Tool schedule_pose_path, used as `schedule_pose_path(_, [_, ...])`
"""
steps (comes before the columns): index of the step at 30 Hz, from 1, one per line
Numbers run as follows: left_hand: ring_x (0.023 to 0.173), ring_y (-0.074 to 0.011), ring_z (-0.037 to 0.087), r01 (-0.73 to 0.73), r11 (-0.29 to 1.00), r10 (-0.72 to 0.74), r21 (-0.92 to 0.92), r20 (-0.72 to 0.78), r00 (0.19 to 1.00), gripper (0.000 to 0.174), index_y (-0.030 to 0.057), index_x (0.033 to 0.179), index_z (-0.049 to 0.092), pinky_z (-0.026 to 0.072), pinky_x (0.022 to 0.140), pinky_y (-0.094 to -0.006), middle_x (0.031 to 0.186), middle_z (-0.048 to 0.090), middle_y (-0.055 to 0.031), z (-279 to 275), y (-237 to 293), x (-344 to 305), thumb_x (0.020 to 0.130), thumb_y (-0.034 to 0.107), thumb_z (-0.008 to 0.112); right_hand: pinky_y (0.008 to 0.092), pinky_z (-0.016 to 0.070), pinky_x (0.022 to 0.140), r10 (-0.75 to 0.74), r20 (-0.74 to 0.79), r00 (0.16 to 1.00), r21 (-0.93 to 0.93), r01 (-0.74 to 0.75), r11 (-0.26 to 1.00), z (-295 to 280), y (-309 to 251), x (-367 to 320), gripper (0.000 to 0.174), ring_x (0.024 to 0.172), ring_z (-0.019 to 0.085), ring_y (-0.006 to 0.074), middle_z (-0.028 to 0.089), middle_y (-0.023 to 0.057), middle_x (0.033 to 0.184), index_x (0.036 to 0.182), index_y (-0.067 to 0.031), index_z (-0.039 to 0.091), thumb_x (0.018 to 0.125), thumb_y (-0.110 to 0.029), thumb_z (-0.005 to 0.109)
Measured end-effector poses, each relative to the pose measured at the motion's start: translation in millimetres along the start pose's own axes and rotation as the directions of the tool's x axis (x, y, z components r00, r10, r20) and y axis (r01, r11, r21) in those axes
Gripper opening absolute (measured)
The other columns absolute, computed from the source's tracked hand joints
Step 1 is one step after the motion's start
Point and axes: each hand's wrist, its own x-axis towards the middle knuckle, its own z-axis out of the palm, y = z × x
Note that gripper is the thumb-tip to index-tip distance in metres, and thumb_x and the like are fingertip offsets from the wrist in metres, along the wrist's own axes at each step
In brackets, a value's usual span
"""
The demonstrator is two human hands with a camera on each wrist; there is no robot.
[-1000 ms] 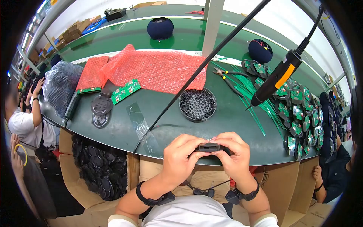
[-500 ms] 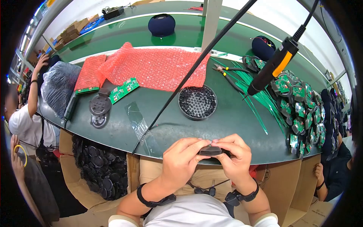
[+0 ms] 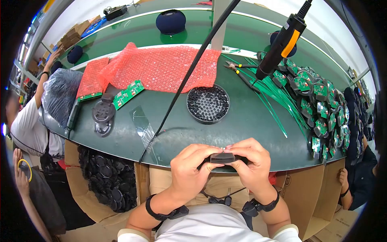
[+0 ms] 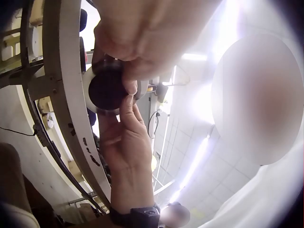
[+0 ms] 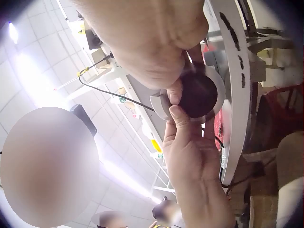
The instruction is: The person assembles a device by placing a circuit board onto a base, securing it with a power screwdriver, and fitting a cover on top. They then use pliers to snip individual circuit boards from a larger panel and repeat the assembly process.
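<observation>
Over the front edge of the bench, both hands hold a round black plastic housing (image 3: pixel 222 157) between them. The left hand (image 3: pixel 189 167) grips its left side, thumb below and fingers above. On the opposite side the right hand (image 3: pixel 253 163) holds it the same way. The thumbs press close together near the rim in both wrist views. There the housing's dark disc (image 4: pixel 111 89) faces the camera, and a grey curved piece (image 5: pixel 160 105) shows beside the thumbs. Fingers hide much of its edge and its far side.
An electric screwdriver (image 3: pixel 281 46) hangs over the bench's right half. Behind the hands sits a round tray (image 3: pixel 208 121) of small black pieces. Cutting pliers (image 3: pixel 242 74), green strips (image 3: pixel 282 107) and heaped housings with circuit boards (image 3: pixel 318 109) lie right; bubble wrap (image 3: pixel 169 68) lies behind.
The housing has tilted slightly in the hands, its edge turning toward the head camera. Both hands keep their hold. The bench and hanging screwdriver have shifted in view as the head moved.
</observation>
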Motion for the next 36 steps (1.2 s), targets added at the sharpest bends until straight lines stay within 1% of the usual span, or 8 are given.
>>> schedule_pose_path(3, [0.092,-0.0283,0.073,-0.055,0.998,0.054,-0.012,-0.043,0.998,0.029,0.0055,0.103,0.076,0.0587,0.078,-0.0356,0.097,0.075,-0.0111,6,-7,8,0.074,0.004,0.084,0.0334,0.0599,0.08,-0.111,0.006,0.994,-0.137,0.111,0.984,-6,2,10,0.029,0.093,0.074,0.025,0.073,0.0108,0.1,0.1,-0.0035,0.079,0.072,0.006,0.08])
schedule_pose_path(5, [0.102,-0.0283,0.072,-0.303,0.9,0.311,0.312,0.025,0.95,0.032,0.0055,0.103,0.076,0.0594,0.086,-0.037,0.102,0.076,-0.0101,8,-17,17,0.072,0.005,0.082,0.0348,0.0599,0.081,-0.227,0.027,0.974,-0.26,0.226,0.939,-12,4,14,0.03,0.095,0.073,0.0267,0.072,0.011,0.099,0.098,-0.0031,0.078,0.07,0.007,0.079])
schedule_pose_path(9, [0.111,-0.029,0.07,-0.276,0.908,0.255,0.315,0.106,0.961,0.038,0.0053,0.107,0.075,0.0587,0.092,-0.0385,0.113,0.074,-0.0089,15,-20,-1,0.069,0.009,0.082,0.0356,0.0613,0.079,-0.354,0.163,0.921,-0.407,0.39,0.826,-26,12,8,0.033,0.098,0.072,0.0264,0.072,0.0063,0.1,0.1,-0.0066,0.078,0.068,0.001,0.081])
schedule_pose_path(12, [0.118,-0.03,0.067,-0.275,0.858,0.169,0.434,0.266,0.949,0.054,0.0054,0.116,0.073,0.0576,0.096,-0.0386,0.128,0.069,-0.0087,9,-13,-17,0.066,0.023,0.086,0.039,0.0616,0.081,-0.192,0.347,0.918,-0.442,0.341,0.83,-31,3,-5,0.042,0.105,0.07,0.0276,0.068,0.0066,0.109,0.103,-0.0054,0.077,0.064,-0.015,0.088])
schedule_pose_path(16, [0.121,-0.0296,0.066,-0.271,0.86,0.162,0.432,0.271,0.949,0.057,0.0049,0.116,0.073,0.0571,0.096,-0.0389,0.128,0.069,-0.0087,7,-8,-17,0.066,0.03,0.085,0.0386,0.0597,0.082,-0.143,0.377,0.915,-0.383,0.295,0.875,-36,-6,-2,0.039,0.102,0.069,0.029,0.069,0.0089,0.106,0.104,-0.0044,0.076,0.068,-0.013,0.088])
schedule_pose_path(18, [0.117,-0.0326,0.067,-0.271,0.869,0.157,0.413,0.289,0.944,0.056,0.007,0.116,0.073,0.0576,0.092,-0.0403,0.126,0.069,-0.0097,5,-6,-14,0.069,0.036,0.085,0.0382,0.0571,0.079,-0.027,0.128,0.991,-0.411,0.077,0.908,-37,3,-2,0.031,0.096,0.069,0.0298,0.071,0.0103,0.102,0.101,-0.0044,0.076,0.073,-0.009,0.086])
schedule_pose_path(25, [0.115,-0.0327,0.068,-0.229,0.883,0.09,0.41,0.33,0.939,0.057,0.0085,0.118,0.073,0.0575,0.09,-0.0403,0.13,0.067,-0.011,3,-7,-14,0.071,0.04,0.083,0.0386,0.0538,0.072,0.06,-0.028,0.998,-0.359,-0.066,0.931,-20,14,2,0.017,0.084,0.067,0.0295,0.071,0.0107,0.093,0.091,-0.0047,0.073,0.078,-0.007,0.084])
schedule_pose_path(36, [0.115,-0.0341,0.068,-0.264,0.856,0.104,0.445,0.351,0.93,0.056,0.0074,0.118,0.073,0.0581,0.097,-0.0454,0.128,0.067,-0.0142,9,-9,-14,0.075,0.042,0.082,0.0365,0.0524,0.068,0.15,-0.052,0.987,-0.343,-0.159,0.926,-22,15,7,0.013,0.078,0.066,0.0274,0.072,0.0082,0.088,0.088,-0.0048,0.073,0.079,-0.003,0.081])
